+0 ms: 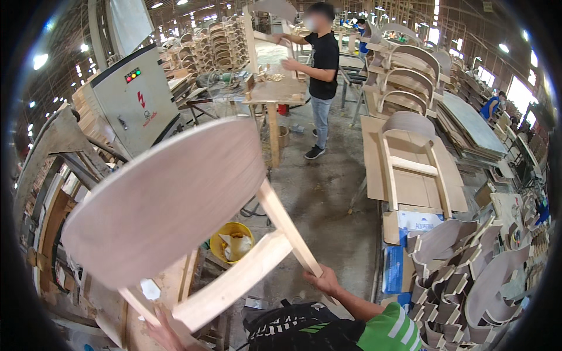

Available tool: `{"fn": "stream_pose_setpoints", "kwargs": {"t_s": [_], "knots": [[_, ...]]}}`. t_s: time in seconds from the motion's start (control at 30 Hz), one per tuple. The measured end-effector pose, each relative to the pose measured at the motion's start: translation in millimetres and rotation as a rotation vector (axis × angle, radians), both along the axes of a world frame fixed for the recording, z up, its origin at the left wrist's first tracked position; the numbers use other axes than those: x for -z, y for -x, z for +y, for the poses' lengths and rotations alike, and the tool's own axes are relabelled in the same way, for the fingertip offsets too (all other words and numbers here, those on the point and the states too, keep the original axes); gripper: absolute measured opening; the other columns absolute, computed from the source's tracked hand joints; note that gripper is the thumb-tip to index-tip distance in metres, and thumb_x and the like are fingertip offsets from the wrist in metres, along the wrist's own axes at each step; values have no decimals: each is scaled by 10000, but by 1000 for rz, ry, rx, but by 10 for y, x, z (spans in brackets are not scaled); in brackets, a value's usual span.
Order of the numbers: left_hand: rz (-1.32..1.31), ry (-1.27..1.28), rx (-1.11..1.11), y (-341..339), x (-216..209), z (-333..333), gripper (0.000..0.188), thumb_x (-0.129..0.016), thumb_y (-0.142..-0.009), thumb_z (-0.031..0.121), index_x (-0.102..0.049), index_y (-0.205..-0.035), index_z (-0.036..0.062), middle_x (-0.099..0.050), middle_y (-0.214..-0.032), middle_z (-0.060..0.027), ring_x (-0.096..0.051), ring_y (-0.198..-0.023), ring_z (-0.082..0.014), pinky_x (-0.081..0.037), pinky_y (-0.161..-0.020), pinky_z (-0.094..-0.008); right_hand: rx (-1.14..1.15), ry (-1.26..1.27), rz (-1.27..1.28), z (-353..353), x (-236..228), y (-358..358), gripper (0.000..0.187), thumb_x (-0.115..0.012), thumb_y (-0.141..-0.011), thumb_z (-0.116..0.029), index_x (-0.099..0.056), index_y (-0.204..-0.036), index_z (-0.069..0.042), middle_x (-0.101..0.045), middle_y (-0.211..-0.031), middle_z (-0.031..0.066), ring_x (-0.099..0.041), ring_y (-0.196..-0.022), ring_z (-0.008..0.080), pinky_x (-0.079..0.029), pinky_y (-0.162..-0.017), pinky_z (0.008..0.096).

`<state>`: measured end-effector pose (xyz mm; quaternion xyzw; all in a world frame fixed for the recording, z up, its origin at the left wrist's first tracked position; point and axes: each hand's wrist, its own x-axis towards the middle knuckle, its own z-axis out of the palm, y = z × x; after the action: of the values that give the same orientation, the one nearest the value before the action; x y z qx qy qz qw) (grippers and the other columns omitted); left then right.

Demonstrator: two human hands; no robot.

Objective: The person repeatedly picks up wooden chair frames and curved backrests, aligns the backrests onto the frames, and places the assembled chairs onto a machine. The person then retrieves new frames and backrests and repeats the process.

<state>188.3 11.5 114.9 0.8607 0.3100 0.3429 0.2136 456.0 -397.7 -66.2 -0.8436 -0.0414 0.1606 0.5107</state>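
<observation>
Right hand (324, 281) closed around one post (290, 227) of a wooden chair back (175, 193); left hand (167, 332) grips low at its other side, partly cut off by lower edge. Chair back held tilted before the body. Yellow bucket (222, 232) visible beyond it. Similar frame (413, 166) lies on cardboard (373, 164), right.

Well beyond the left hand (165, 333), a grey cabinet (134, 99) is seen; ahead, between the hands, a yellow bucket (217, 245) is spotted; right of the right hand (323, 281), a blue carton (394, 268) is caught; far beyond both, a wooden worktable (278, 92) is flanked by a person (323, 65).
</observation>
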Motion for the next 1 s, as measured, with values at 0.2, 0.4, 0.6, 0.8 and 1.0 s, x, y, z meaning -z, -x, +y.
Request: {"fn": "stream_pose_setpoints", "kwargs": {"t_s": [0.2, 0.4, 0.6, 0.8, 1.0], "knots": [[-340, 174, 259, -1441, -759, 60, 623, -672, -998, 415, -549, -1383, -60, -644, -1079, -147, -615, -981, -232, -495, -883, -385, 344, -354, 72, -235, -554, -433, 363, -779, -916, -356, -725, -1031, -16, -677, -821, 34, -640, -734, 124, -528, -682, 317], [-239, 560, 493, -2145, -397, -76, 523, -745, -962, 353, -568, -1304, 0, -637, -965, -50, -599, -807, -132, -509, -738, -302, 558, -684, 28, -271, -946, -969, 274, -813, -909, -206, -709, -1097, -36, -656, -839, 4, -608, -704, 96, -500, -635, 279], [-157, 688, 343, -2952, 764, 52, 390, -782, -925, 214, -611, -1183, -23, -664, -953, -73, -608, -843, -152, -521, -757, -324, 660, -600, 15, -224, -1047, -1934, 285, -828, -894, -212, -698, -1070, -30, -644, -805, 11, -600, -686, 101, -487, -618, 283], [-157, 673, 280, -3917, 1149, 343, 259, -742, -932, 174, -613, -1019, -33, -628, -742, -51, -566, -571, -103, -483, -510, -307, 603, -410, -69, 277, -1005, -3019, 328, -830, -887, -281, -708, -1022, -8, -637, -762, 15, -595, -629, 120, -493, -590, 314], [-29, 817, 212, -4749, 1158, 839, 283, -768, -916, 222, -631, -941, -24, -621, -691, -29, -568, -557, -100, -477, -511, -301, 559, -169, 82, 725, -813, -3966, 405, -868, -840, -368, -725, -976, -14, -678, -802, 22, -615, -674, 113, -510, -634, 297]]}}
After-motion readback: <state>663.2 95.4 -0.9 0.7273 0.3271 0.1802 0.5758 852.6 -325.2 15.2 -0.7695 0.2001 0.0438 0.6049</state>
